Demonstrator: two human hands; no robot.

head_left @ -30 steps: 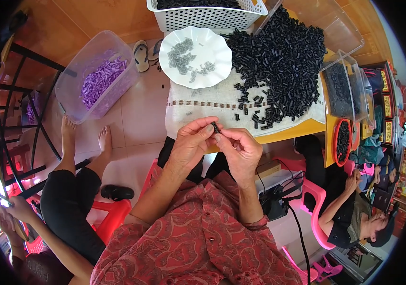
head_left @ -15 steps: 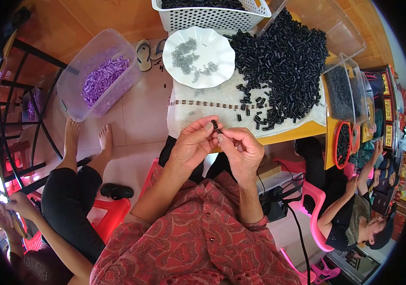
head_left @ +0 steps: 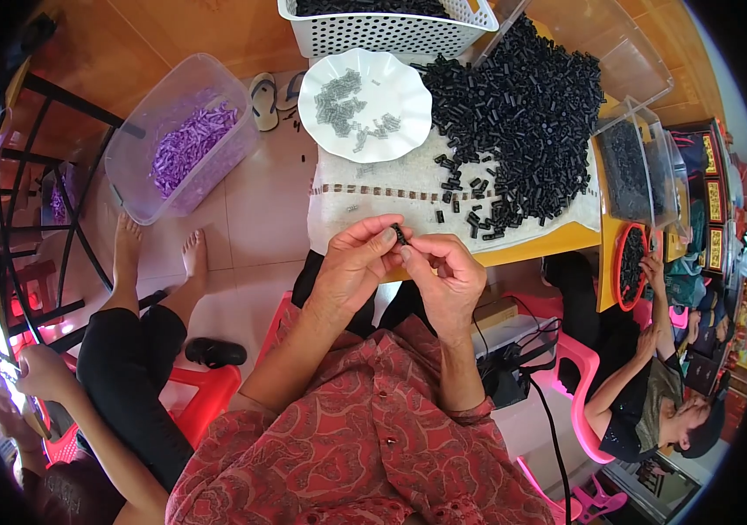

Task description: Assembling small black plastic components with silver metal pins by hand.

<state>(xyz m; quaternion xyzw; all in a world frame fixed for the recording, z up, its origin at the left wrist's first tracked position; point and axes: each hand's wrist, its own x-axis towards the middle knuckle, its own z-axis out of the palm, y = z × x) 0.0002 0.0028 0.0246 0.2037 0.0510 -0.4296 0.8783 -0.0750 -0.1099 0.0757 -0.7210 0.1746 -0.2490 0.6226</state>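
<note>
Between my hands, just off the table's near edge, is a small black cylindrical piece. My left hand pinches it between thumb and forefinger. The fingertips of my right hand are pinched together at its lower end; whether they hold a second small part is too small to tell. Beyond my hands, a white scalloped plate carries many small clear pieces. To the right of the plate lies a big heap of black cylindrical pieces, with several loose ones at its near side.
A pale cloth covers the table. Behind stands a white perforated basket of black pieces. At left is a clear tub of purple pieces. A clear box and red basket stand at right. People sit on both sides.
The black piece has tilted slightly between my fingers; my hands hold nearly the same place. The person at right has reached a hand to the red basket. The left person's hand has shifted.
</note>
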